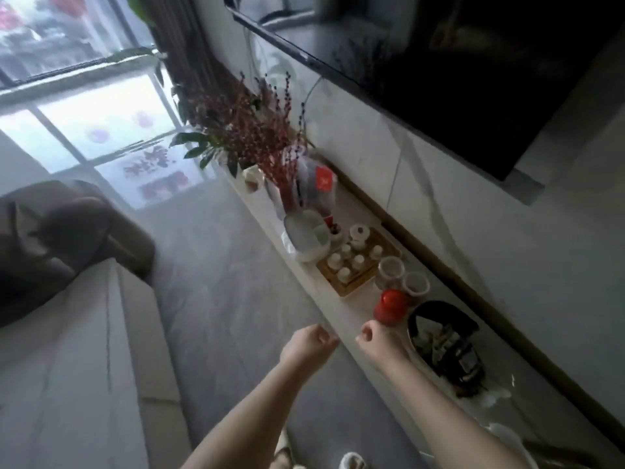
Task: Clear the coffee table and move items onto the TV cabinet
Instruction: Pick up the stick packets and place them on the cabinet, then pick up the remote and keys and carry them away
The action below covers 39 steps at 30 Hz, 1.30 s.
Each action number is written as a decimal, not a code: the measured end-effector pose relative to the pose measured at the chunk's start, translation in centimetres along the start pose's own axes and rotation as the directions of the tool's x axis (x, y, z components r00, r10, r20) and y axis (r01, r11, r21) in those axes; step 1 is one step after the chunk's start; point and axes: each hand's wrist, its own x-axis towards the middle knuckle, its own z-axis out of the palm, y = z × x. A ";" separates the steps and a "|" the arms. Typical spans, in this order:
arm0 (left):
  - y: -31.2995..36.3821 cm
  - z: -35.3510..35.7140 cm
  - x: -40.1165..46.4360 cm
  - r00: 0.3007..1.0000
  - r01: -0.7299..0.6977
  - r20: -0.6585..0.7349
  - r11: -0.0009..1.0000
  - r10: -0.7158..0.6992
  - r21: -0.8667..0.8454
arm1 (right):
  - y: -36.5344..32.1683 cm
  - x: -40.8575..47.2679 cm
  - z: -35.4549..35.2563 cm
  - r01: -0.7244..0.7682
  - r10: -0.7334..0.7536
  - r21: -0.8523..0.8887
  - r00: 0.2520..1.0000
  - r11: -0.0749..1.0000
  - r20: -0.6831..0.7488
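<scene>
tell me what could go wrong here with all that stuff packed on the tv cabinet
The right hand is curled close beside the red jar, so a careless swing could tip it toward the two glass jars behind it. The white container sits at the front edge of the TV cabinet and may be knocked to the floor. The wooden tea tray holds many small cups that a bump could topple.

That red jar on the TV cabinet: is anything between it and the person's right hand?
Nothing visible. The right hand, loosely curled and holding nothing, hovers just short of the red jar with only bare cabinet top between them. The black tray sits off to the side, two clear jars behind.
</scene>
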 end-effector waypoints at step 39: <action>-37.5 -28.6 -8.5 0.351 0.463 -0.121 0.284 -0.929 -0.840 | -53.4 0.1 32.2 0.942 -0.468 -0.260 0.330 0.210 0.820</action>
